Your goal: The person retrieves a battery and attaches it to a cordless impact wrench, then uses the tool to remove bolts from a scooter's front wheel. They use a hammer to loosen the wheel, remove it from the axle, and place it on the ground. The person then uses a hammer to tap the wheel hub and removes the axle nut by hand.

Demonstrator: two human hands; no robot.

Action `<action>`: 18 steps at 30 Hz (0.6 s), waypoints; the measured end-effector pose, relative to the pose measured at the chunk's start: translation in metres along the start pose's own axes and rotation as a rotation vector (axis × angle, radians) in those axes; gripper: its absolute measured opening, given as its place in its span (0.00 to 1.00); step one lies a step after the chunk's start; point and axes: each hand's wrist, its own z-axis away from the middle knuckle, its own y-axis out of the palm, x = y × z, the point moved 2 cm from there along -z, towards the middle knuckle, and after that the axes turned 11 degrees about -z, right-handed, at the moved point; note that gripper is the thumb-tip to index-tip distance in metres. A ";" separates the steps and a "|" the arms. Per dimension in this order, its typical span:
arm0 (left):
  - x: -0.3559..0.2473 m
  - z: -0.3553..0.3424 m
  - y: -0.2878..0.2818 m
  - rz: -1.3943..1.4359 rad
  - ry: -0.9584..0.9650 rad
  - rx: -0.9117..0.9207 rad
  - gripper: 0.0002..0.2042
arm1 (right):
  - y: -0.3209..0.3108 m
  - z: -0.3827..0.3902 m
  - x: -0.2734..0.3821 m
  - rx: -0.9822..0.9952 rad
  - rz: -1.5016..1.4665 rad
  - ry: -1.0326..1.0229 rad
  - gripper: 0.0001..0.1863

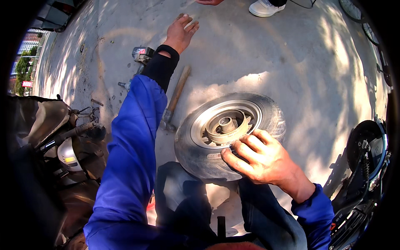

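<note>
A wheel with a black tyre (191, 156) and a metal rim (198, 129) is in front of my knees, its hub (226, 124) facing up. My right hand (262, 160) grips its near right side, with the fingers bent over the tyre and rim edge. My left arm reaches far forward. At its end my left hand (181, 33) is above the ground, fingers stretched out and nothing in them. Beside that forearm lies a hammer (180, 89) with a wooden handle. A cordless power tool (143, 55) is partly hidden behind my left sleeve.
Another person's hand (210, 1) and white shoe (266, 8) show at the far edge. Vehicle parts with a silver rounded piece (70, 155) stand at left. A dark bike or scooter (364, 166) is at right. A small bolt-like rod (97, 102) lies on the concrete (258, 54).
</note>
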 end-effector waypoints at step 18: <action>0.045 -0.043 -0.027 -1.378 0.409 0.037 0.19 | 0.018 0.019 0.004 -0.020 0.002 -0.049 0.17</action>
